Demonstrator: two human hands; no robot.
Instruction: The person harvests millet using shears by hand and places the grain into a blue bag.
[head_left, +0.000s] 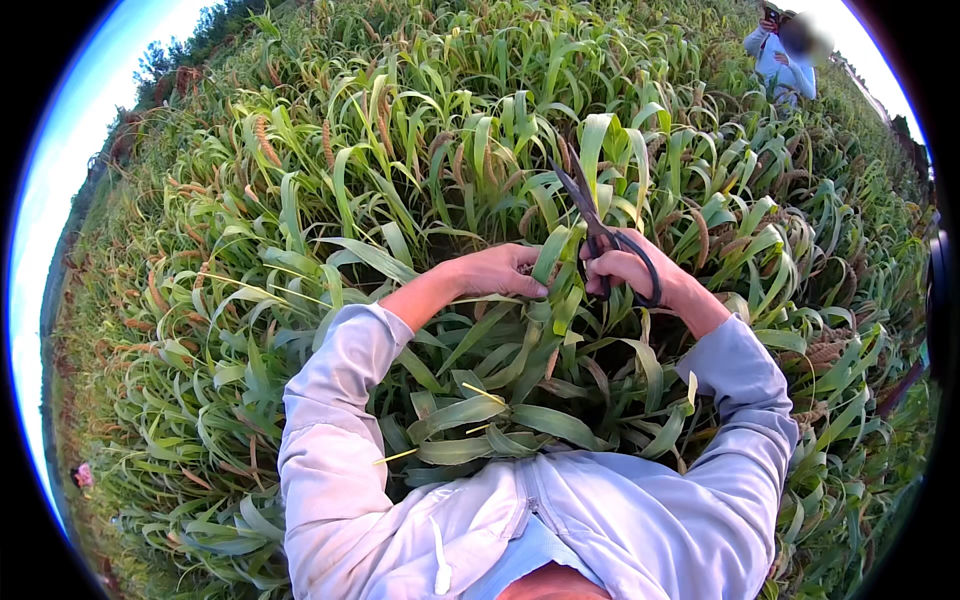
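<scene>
In the middle of the view, my left hand is closed around a seed head, mostly hidden by the fingers and a green leaf. Close to its right, my right hand grips a pair of dark metal scissors by the looped handles. Their blades are parted and point up and a little left, among long leaves. Leafy stalks stand between and below both hands.
Dense millet-like plants with drooping brown seed heads surround me. More heads hang to the right. A person in light clothing stands far off at the upper right. Pink clothing shows at the far left.
</scene>
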